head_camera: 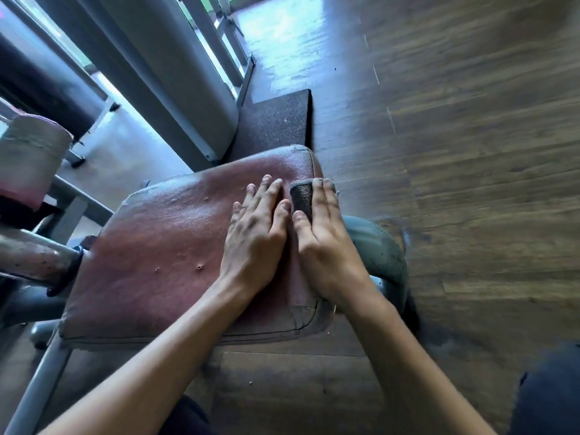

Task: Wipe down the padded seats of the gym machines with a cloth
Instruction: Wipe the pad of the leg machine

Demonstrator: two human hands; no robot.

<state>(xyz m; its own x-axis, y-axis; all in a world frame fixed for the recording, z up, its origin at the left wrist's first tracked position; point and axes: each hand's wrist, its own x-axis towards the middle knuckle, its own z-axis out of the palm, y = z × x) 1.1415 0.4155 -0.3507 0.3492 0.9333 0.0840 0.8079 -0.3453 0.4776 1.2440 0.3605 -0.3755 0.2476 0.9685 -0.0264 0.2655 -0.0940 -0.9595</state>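
Note:
A worn reddish-brown padded seat (163, 246) fills the middle of the view, its leather dimpled and its corners stitched. My left hand (254, 233) lies flat on the seat's right part, fingers straight and slightly spread. Beside it, my right hand (323, 243) presses a small dark folded cloth (302, 197) onto the seat near its right edge. The fingers lie straight over the cloth and the thumb rests at the cloth's near end. Most of the cloth is hidden under the fingers.
The machine's grey metal frame (44, 381) runs under the seat at left, with a padded roller (28, 158) and a steel bar (34, 255). A dark rubber mat (276, 120) lies beyond the seat. Wooden floor (470, 152) spreads to the right.

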